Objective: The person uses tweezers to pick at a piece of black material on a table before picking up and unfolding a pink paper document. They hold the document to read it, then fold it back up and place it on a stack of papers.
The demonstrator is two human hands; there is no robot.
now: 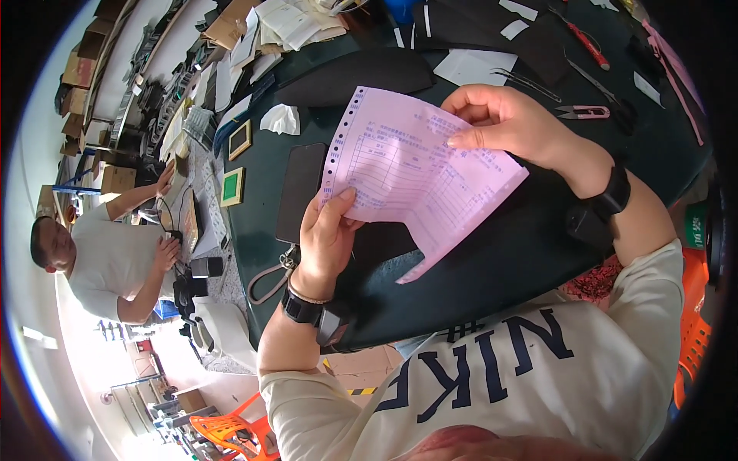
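Observation:
A pink printed form (392, 154) with punched holes along its left edge is held up over the dark table. Its lower right part bends away along a crease. My left hand (326, 234) pinches the lower left edge, thumb on top. At the upper right edge my right hand (496, 119) grips the sheet between thumb and fingers. Partly hidden behind my left hand lies a dark phone (298, 188), with a strap (265, 283) by its lower end. Past my right hand are tweezers (530, 84), pink-handled thread snips (583, 112) and black-handled scissors (619, 107).
Black sheet material (361, 75) and white paper (475, 67) lie on the far side of the green table (369, 311). Two small framed pieces (232, 187) and crumpled tissue (280, 120) sit at left. A co-worker (115, 257) is at a neighbouring desk. An orange chair (692, 323) stands at right.

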